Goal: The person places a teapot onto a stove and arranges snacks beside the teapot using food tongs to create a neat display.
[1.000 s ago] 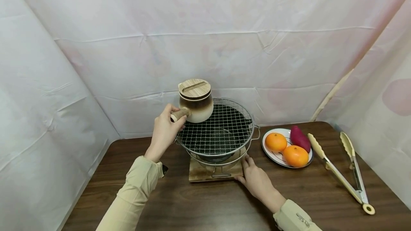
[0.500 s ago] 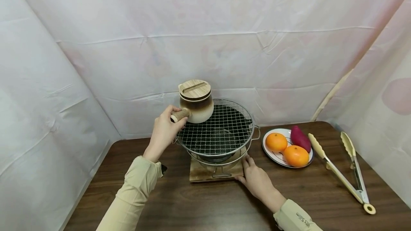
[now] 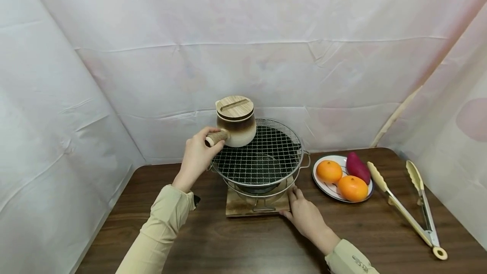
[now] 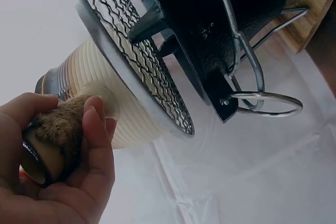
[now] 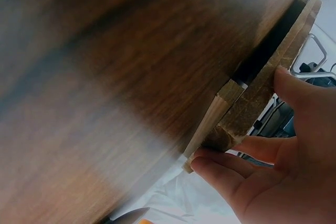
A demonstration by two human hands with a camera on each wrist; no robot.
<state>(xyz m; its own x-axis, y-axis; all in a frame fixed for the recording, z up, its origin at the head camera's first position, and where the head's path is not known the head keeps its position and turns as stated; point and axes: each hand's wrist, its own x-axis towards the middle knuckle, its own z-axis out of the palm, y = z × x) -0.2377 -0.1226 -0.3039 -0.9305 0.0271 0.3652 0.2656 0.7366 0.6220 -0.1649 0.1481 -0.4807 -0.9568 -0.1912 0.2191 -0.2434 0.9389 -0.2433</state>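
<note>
On a wire grill (image 3: 262, 164), lidded pot (image 3: 242, 135), left hand (image 3: 197, 153) gripping its handle (image 3: 217, 137), right hand (image 3: 306, 217) holding a wooden board (image 3: 237, 208)

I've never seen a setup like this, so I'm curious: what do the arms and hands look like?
They are a person's: left hand and right hand, both gloveless. The left sleeve and right sleeve are pale yellowish-green; a small black object shows at the left cuff, and a dark marking, too small to read, on the right sleeve.

Head: downward; close wrist views seemingly share board (image 3: 239, 207).
</note>
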